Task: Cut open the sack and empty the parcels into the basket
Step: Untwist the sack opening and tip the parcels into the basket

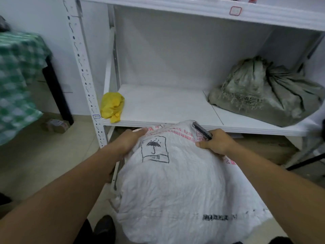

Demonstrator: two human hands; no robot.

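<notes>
Now fingers of left hand (129, 141) clutch sack (175, 182); right hand (217, 143) fingers grip cutter (201, 130)

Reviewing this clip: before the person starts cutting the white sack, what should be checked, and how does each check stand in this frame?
1. Cutter in hand: ok. The right hand grips the dark cutter, which lies on the top of the white sack.
2. Blade extended: cannot tell; the tip is too blurred.
3. Sack steadied: ok. The left hand holds its upper left side.
4. Left hand away from the cutter: ok; the two are at opposite ends of the sack's top.
5. Basket ready to receive parcels: cannot tell; no basket is in view.
</notes>
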